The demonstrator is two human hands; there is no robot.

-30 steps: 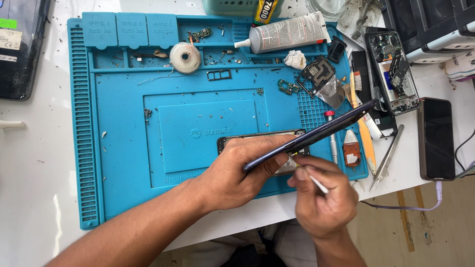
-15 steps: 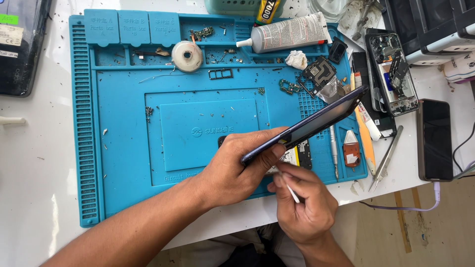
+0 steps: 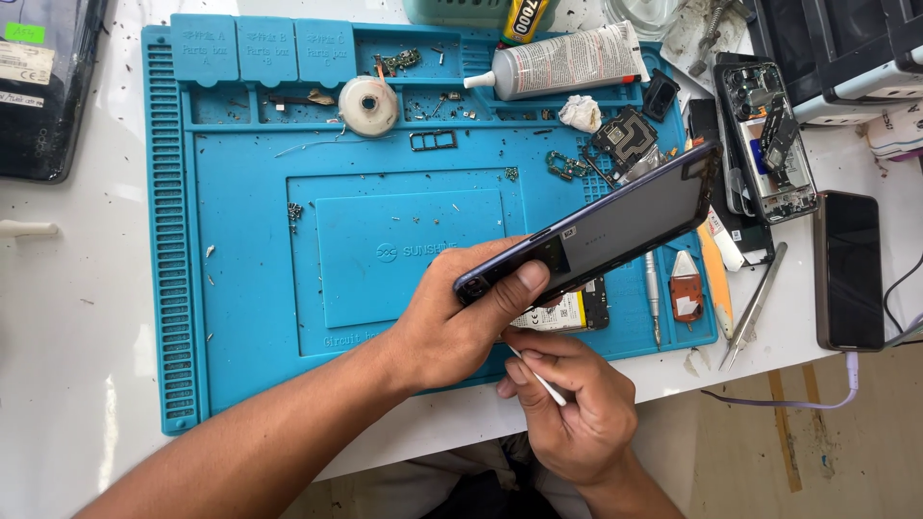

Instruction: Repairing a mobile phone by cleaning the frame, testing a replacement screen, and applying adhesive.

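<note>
My left hand (image 3: 460,322) grips the near end of a dark phone back cover (image 3: 615,226), lifted and tilted up to the right above the blue work mat (image 3: 250,279). Under the cover lies the opened phone body (image 3: 567,309) with its battery showing. My right hand (image 3: 572,408) sits just below the left, pinching a thin white tool (image 3: 540,380) whose tip points up under the cover's near edge.
A glue tube (image 3: 562,62), a tape roll (image 3: 368,106), loose small parts (image 3: 625,139) and a screwdriver (image 3: 653,293) lie on the mat. Right of it are tweezers (image 3: 755,308), an opened phone (image 3: 767,139) and a dark phone (image 3: 849,269) on a cable. A dark panel (image 3: 43,86) lies far left.
The back cover has swung further up and away from the phone body. My right hand with the white tool has shifted left and down, beneath the left hand.
</note>
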